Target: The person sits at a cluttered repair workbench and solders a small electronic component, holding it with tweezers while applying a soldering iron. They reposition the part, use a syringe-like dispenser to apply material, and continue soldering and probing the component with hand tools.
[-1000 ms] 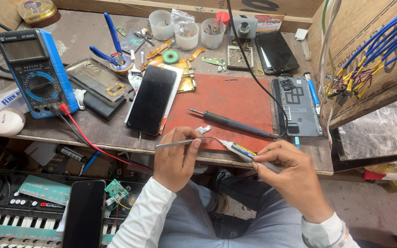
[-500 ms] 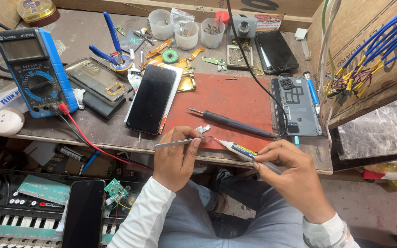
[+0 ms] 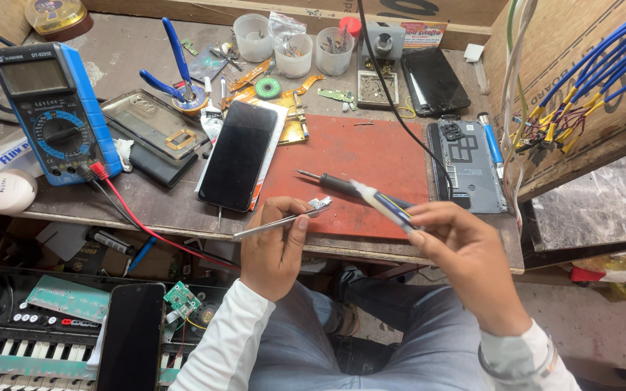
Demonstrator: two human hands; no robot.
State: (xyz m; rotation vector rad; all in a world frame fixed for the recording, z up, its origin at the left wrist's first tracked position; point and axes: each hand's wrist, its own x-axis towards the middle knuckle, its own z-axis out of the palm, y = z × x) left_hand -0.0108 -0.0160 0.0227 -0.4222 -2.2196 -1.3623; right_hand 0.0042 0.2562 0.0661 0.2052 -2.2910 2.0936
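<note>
My left hand (image 3: 275, 246) grips thin metal tweezers (image 3: 273, 224) at the bench's front edge; their tips pinch a small silvery part (image 3: 319, 205) over the red mat (image 3: 353, 163). My right hand (image 3: 465, 253) holds a white pen-like tool with blue and yellow stripes (image 3: 382, 204), its tip raised and pointing left toward the small part. A black screwdriver (image 3: 331, 182) lies on the mat just behind that tool. A black phone (image 3: 238, 155) lies face up left of the mat.
A blue multimeter (image 3: 52, 108) with a red lead stands at the left. An opened phone back (image 3: 466, 163), another dark phone (image 3: 434, 80), small plastic cups (image 3: 293, 52), blue pliers (image 3: 175, 72) and loose parts crowd the bench. A keyboard (image 3: 23, 347) and phone (image 3: 133, 344) lie below.
My right hand has lifted the striped tool up and away from the bench edge, tilting it higher over the mat. The left hand and tweezers have hardly moved.
</note>
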